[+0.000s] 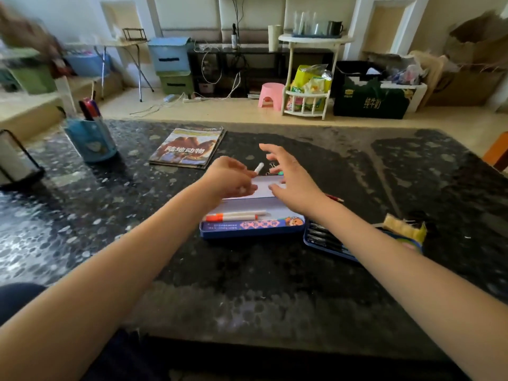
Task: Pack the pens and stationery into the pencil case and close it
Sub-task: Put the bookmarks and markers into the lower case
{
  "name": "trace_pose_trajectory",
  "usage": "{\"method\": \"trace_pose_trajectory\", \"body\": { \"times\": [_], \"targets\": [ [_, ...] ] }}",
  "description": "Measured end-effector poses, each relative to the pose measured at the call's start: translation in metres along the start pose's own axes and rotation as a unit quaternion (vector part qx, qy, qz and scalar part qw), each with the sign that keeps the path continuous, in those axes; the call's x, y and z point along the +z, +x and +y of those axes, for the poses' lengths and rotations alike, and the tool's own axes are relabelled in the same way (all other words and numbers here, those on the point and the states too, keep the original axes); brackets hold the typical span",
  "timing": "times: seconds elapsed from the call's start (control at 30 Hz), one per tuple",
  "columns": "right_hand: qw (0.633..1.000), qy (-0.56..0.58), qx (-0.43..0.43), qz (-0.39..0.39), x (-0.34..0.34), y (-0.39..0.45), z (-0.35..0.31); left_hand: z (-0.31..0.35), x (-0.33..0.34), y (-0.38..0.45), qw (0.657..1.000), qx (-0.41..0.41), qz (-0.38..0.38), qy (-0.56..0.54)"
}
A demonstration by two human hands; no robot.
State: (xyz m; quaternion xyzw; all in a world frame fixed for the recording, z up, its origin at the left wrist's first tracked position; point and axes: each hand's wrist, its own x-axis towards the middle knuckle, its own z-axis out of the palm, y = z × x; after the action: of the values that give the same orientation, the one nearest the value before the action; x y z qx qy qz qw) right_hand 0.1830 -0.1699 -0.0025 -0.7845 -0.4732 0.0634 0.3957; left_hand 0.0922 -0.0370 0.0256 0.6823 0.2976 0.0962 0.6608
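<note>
A dark speckled table (pixel 275 284) carries an open pencil case (pixel 251 229); a magazine (pixel 188 147); a blue pen holder (pixel 92 138).

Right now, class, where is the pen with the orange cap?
In the head view, the orange-capped pen lies inside the open pencil case at table centre, near its front edge, below the left hand.

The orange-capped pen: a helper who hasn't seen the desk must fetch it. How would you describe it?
On the dark speckled table, find the open blue pencil case in the middle. The orange-capped pen lies inside along its near edge, the only orange-and-white pen there.
</note>
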Motion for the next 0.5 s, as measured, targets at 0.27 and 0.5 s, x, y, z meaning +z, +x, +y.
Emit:
{"method": "trace_pose_trajectory", "body": {
  "times": [0.27,0.5],
  "targets": [
    [0.978,-0.181,-0.068,-0.075,0.022,0.018,0.0,-0.035,-0.062,-0.007,0.949,0.173,-0.033,0.26],
    [0.98,-0.168,0.023,-0.103,0.034,0.008,0.023,-0.046,-0.056,0.014,0.891,0.226,-0.027,0.393]
  ]
}}
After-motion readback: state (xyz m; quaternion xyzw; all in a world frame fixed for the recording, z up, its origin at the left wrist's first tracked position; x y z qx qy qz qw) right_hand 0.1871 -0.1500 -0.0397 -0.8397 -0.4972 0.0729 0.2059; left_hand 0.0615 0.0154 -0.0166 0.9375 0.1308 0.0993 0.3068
